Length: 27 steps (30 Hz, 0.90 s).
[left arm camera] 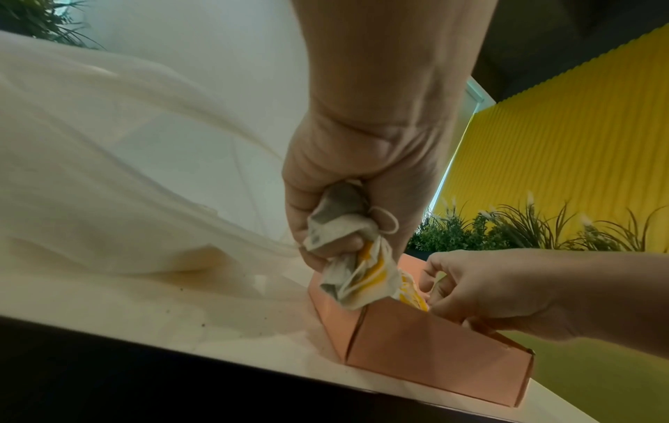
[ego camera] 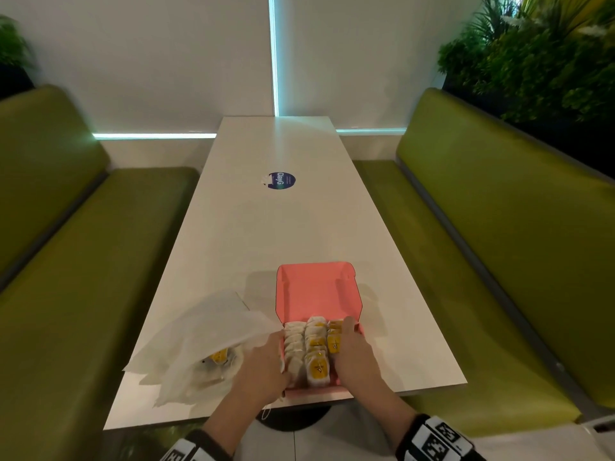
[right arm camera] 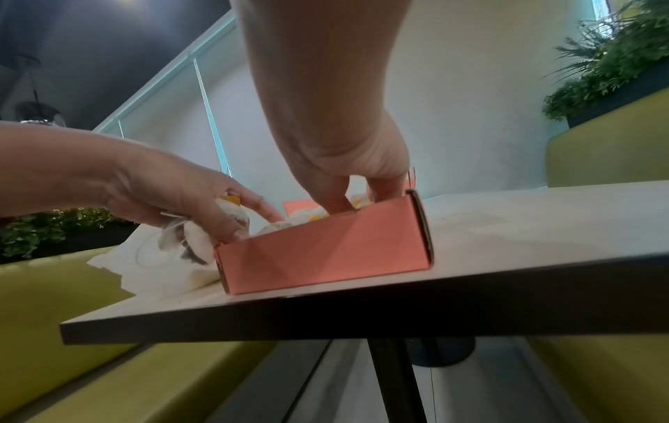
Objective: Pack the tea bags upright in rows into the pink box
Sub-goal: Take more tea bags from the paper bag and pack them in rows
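Observation:
The pink box (ego camera: 316, 291) stands open at the table's near edge, its lid folded back. Several tea bags (ego camera: 314, 347), white with yellow tags, stand in three rows inside it. My left hand (ego camera: 269, 354) is at the box's left wall and grips a crumpled bunch of tea bags (left arm camera: 344, 229), seen over the box's near left corner (left arm camera: 434, 352). My right hand (ego camera: 347, 341) reaches into the right row, fingers curled down among the bags behind the front wall (right arm camera: 326, 249). In the right wrist view the bunch (right arm camera: 195, 243) hangs just outside the left wall.
A crumpled clear plastic bag (ego camera: 206, 334) lies left of the box with more tea bags (ego camera: 219, 356) inside. The white table (ego camera: 266, 227) carries a round blue sticker (ego camera: 281, 181) farther back. Green benches (ego camera: 66, 294) flank both sides, and plants stand behind them.

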Each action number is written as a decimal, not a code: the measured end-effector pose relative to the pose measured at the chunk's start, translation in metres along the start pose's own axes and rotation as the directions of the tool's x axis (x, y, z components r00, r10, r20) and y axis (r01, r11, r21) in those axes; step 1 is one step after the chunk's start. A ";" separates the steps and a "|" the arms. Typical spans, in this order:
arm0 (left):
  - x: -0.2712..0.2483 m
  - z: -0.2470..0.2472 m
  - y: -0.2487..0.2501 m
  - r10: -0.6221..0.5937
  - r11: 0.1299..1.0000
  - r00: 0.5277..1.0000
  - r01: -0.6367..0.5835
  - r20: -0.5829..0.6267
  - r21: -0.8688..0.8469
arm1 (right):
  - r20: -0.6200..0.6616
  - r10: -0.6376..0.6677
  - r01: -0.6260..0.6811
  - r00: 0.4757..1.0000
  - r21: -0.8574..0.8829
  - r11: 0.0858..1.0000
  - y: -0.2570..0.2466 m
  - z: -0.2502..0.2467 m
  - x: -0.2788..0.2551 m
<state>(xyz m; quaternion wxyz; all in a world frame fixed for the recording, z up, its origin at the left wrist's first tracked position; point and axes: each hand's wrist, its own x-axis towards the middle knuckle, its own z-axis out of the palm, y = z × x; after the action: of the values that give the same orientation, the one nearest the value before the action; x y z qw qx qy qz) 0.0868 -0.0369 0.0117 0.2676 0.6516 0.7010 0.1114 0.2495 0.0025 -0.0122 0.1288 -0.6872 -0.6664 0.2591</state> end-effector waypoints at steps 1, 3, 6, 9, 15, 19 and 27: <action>0.000 0.000 0.000 0.000 1.000 1.000 0.000 0.001 -0.012 | -0.006 0.004 -0.004 1.000 0.021 1.000 -0.001 0.000 -0.001; -0.001 0.000 0.001 0.002 1.000 1.000 -0.002 -0.003 -0.028 | -0.026 0.021 -0.019 0.999 0.081 0.997 -0.003 -0.003 -0.002; -0.001 0.001 0.001 -0.036 0.999 0.999 0.036 0.008 -0.021 | -0.053 0.020 -0.014 0.998 0.108 0.994 -0.004 -0.005 -0.005; 0.003 0.006 -0.003 -0.083 0.996 0.997 0.083 0.005 -0.041 | -0.005 0.006 -0.005 1.000 0.224 0.975 -0.002 0.001 -0.006; 0.012 0.012 -0.010 -0.062 0.998 0.997 0.060 0.055 0.027 | 0.171 0.093 -0.151 0.981 0.365 0.919 -0.005 -0.002 -0.008; 0.010 0.010 -0.009 -0.070 0.998 0.995 0.070 0.064 -0.001 | 0.231 0.086 -0.186 0.969 0.457 0.870 -0.006 -0.004 -0.008; 0.009 0.010 -0.009 -0.053 0.998 0.997 0.054 0.055 -0.011 | 0.252 0.075 -0.187 0.965 0.455 0.870 -0.005 -0.002 -0.007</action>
<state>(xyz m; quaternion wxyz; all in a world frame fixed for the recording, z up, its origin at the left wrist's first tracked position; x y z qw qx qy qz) 0.0840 -0.0309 -0.0033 0.2937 0.6338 0.7098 0.0906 0.2459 -0.0035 -0.0068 0.1987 -0.6442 -0.5443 0.4992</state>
